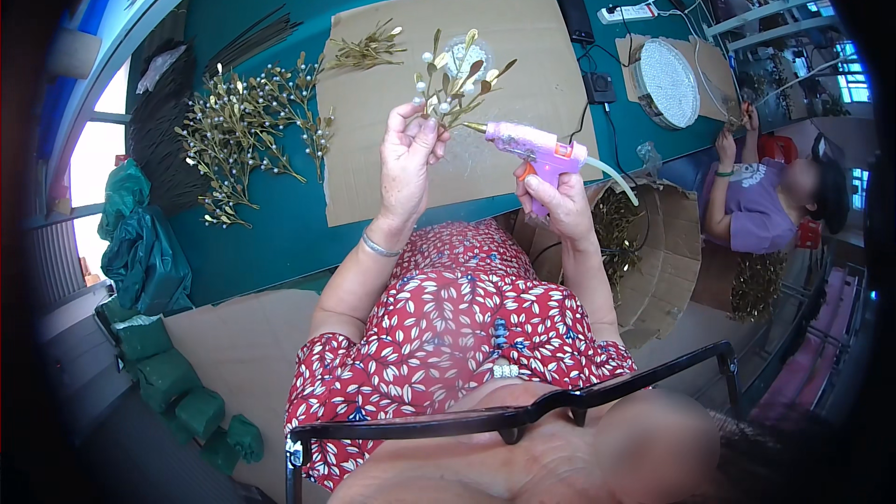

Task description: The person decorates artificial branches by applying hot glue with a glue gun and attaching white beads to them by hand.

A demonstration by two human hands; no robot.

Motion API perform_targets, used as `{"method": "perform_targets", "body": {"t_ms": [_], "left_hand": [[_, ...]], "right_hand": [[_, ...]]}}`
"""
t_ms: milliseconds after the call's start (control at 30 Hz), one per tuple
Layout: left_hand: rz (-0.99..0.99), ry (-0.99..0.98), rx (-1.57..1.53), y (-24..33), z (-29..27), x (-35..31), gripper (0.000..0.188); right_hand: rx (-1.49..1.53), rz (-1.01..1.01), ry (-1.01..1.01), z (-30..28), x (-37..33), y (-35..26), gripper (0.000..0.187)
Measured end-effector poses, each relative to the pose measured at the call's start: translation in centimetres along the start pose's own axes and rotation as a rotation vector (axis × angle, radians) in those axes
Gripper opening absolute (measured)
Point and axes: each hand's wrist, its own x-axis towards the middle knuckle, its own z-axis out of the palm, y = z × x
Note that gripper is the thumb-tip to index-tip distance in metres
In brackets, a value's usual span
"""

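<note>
My left hand (408, 154) pinches the lower stem of an artificial leaf sprig (457, 84) with gold-brown leaves and white beads, held up over the cardboard sheet. A pink-purple hot glue gun (532, 145) is gripped in my right hand (560, 201), with fingers at its orange trigger. Its brass nozzle points left and sits close to the sprig's stem; whether they touch I cannot tell. A pale glue stick (613, 177) sticks out of the gun's back. Behind the sprig, a clear dish of white beads (464, 58) is partly hidden.
Finished-looking beaded sprigs (229, 126) lie left of the cardboard sheet (359, 191), and loose leaf stems (369, 47) on its far left corner. Dark wires (257, 37) lie beyond. A round tray of white beads (665, 84), a power strip (627, 13) and cables stand right. A co-worker (765, 187) sits at far right.
</note>
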Motion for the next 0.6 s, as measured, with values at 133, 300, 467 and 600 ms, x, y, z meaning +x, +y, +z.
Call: {"method": "perform_targets", "body": {"t_ms": [133, 300, 467, 600], "left_hand": [[-0.010, 0.007, 0.016, -0.2, -0.1, 0.0, 0.027], [-0.026, 0.017, 0.004, -0.2, 0.0, 0.2, 0.026], [-0.023, 0.012, -0.044, 0.0, -0.6, 0.9, 0.023], [-0.023, 0.099, -0.110, 0.0, -2.2, 1.7, 0.014]], "right_hand": [[0.038, -0.004, -0.003, -0.2, 0.1, 0.4, 0.020], [0.015, 0.023, 0.003, -0.2, 0.1, 0.4, 0.022], [0.060, 0.058, 0.046, -1.8, 1.6, 2.0, 0.023], [0.136, 0.278, 0.060, -7.0, 5.1, 7.7, 0.023]]}}
